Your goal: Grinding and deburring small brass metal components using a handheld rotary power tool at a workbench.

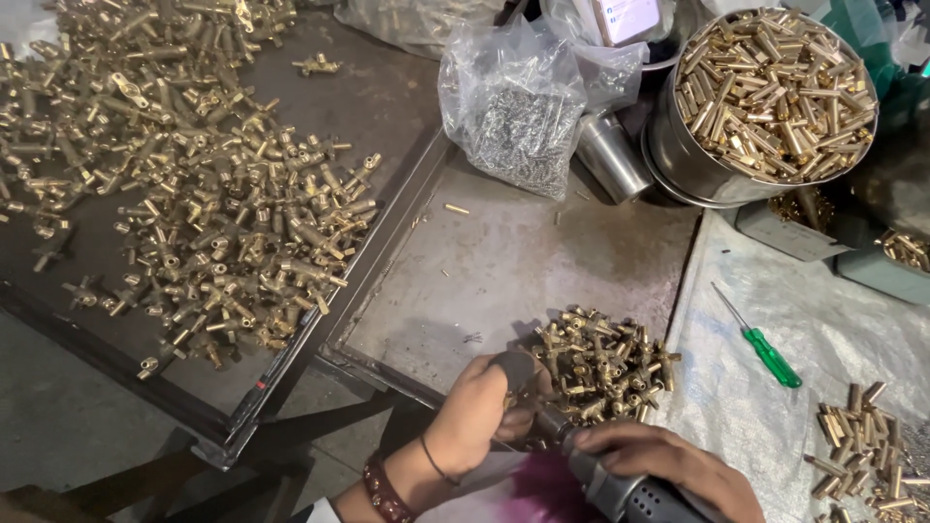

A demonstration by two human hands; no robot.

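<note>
head view: left hand [481,412] pinches a brass fitting [528,392]; right hand [668,463] grips the power driver [605,484].
step: fastening, judging by contact.
next: steady alignment; brass pile [603,363] at 12 o'clock.

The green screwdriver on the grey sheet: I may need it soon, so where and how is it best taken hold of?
Probably by the green handle of the green screwdriver: it is the thick end and points toward the person. It lies flat on the grey sheet with bare space around it, its thin shaft angled up and left. The right hand, now on the power tool, is nearer, so come from above on that side.
</note>
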